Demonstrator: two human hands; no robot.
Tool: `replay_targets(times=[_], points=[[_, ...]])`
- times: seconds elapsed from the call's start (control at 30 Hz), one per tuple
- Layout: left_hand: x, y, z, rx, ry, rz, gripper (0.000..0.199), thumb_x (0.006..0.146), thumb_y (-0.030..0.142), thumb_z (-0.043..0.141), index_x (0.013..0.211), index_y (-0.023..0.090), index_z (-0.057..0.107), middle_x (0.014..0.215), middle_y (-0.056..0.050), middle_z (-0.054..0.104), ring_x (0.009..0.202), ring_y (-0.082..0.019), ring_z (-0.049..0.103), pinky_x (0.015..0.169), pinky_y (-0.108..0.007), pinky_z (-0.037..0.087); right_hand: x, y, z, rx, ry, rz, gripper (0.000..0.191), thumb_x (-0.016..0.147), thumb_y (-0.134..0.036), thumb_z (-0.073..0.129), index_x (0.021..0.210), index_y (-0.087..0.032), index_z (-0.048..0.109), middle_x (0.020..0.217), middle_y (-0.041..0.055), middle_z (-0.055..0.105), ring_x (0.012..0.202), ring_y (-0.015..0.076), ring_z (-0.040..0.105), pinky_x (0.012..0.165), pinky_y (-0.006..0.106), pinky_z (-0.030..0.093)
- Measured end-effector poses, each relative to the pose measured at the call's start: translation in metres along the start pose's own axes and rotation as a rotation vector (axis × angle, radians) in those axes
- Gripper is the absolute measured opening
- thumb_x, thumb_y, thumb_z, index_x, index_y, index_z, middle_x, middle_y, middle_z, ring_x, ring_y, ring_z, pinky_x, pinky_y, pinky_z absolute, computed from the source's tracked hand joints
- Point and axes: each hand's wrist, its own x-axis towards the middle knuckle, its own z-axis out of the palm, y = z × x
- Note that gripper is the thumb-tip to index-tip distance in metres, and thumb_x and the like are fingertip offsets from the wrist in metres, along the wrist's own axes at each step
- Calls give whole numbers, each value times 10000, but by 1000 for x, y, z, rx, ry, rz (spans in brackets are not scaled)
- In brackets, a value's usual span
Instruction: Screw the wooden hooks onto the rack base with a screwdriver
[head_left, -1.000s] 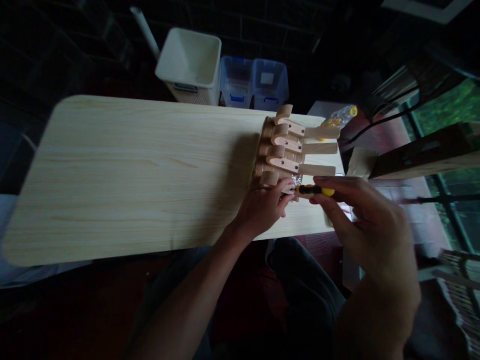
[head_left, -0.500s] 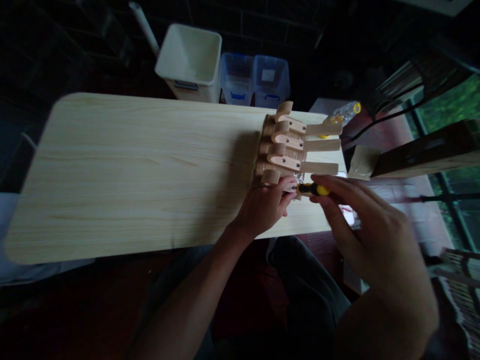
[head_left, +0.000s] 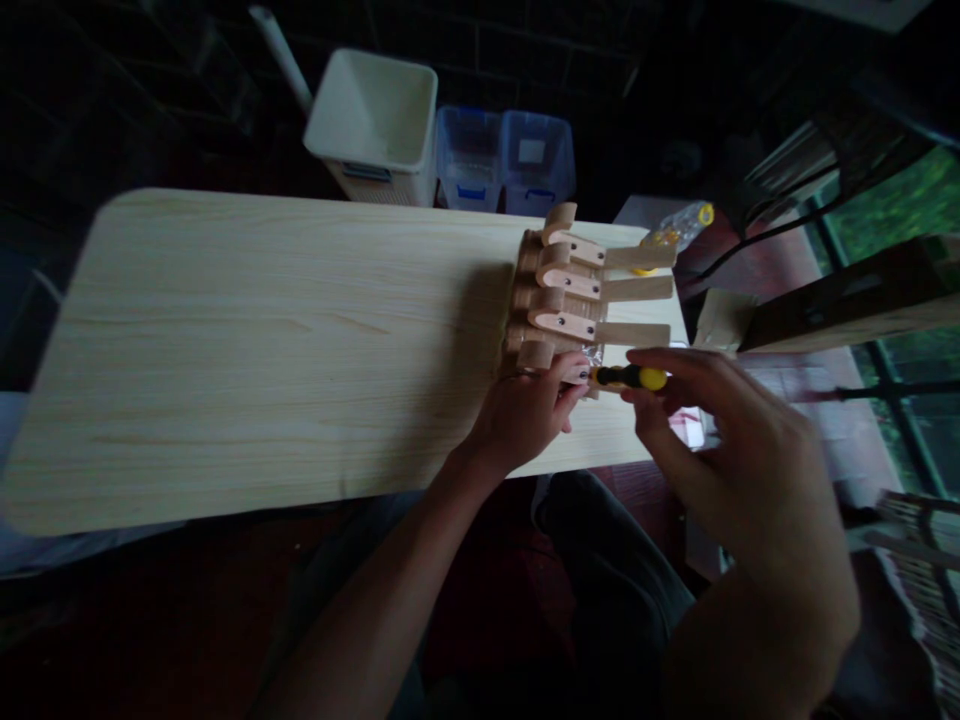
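A wooden rack (head_left: 574, 274) with curved hooks and long flat arms lies on the light wooden table (head_left: 262, 340), dark screws showing in its upper arms. My left hand (head_left: 525, 410) pinches the rack's nearest arm, thumb and fingers on either side of it. Above and right of the table's front edge, my right hand (head_left: 727, 450) holds a yellow and black screwdriver (head_left: 630, 377) between thumb and fingers. The screwdriver lies level, its tip end pointing left at the nearest arm beside my left fingertips; the tip itself is too small to make out.
Behind the table stand a white bin (head_left: 375, 110) and two clear blue-tinted boxes (head_left: 470, 160). A clear bottle with yellow parts (head_left: 679, 228) lies at the back right corner. To the right are a wooden beam (head_left: 847, 295) and a window. My legs are under the front edge.
The whole view has shifted slightly. My right fingers have spread a little around the screwdriver's handle, and more of its yellow end shows. My left hand keeps its place on the rack.
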Motion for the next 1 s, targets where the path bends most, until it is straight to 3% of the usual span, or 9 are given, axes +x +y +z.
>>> replay_targets(times=[0.1,0.4,0.57,0.8,1.0], points=[[1,3,0,3,-8,-10,406,1099,326,601,1489,219,579,682,34,783,742,-170,823,718,-252,604,0,2,-1,29,-1,-2,241,1005,-232,692,1242,-237,735,1167,62,804,839,189,775,726,323,659],[0,4,1,26,-16,-33,392,1106,322,571,1483,215,575,704,17,789,737,-170,820,698,-248,589,-3,11,2,80,38,30,162,977,-365,783,1064,-247,713,959,5,744,751,156,700,699,314,615],[1,3,-3,23,-44,-40,395,1109,338,550,1492,240,560,670,49,769,761,-168,823,721,-257,594,-4,15,5,189,-3,105,240,984,-371,763,1195,-272,709,1094,24,794,825,174,754,651,292,587],[1,3,-7,13,-63,-44,418,1101,361,562,1502,242,558,668,48,768,799,-188,833,765,-287,604,-3,20,5,308,-57,65,246,1022,-301,703,1261,-289,757,1257,59,793,970,194,793,864,362,660],[1,3,-9,19,-62,-56,408,1099,358,561,1494,257,568,681,50,778,791,-185,831,763,-281,599,-6,23,7,431,-45,110,272,1053,-335,666,1311,-293,739,1280,77,785,994,196,806,897,372,685]])
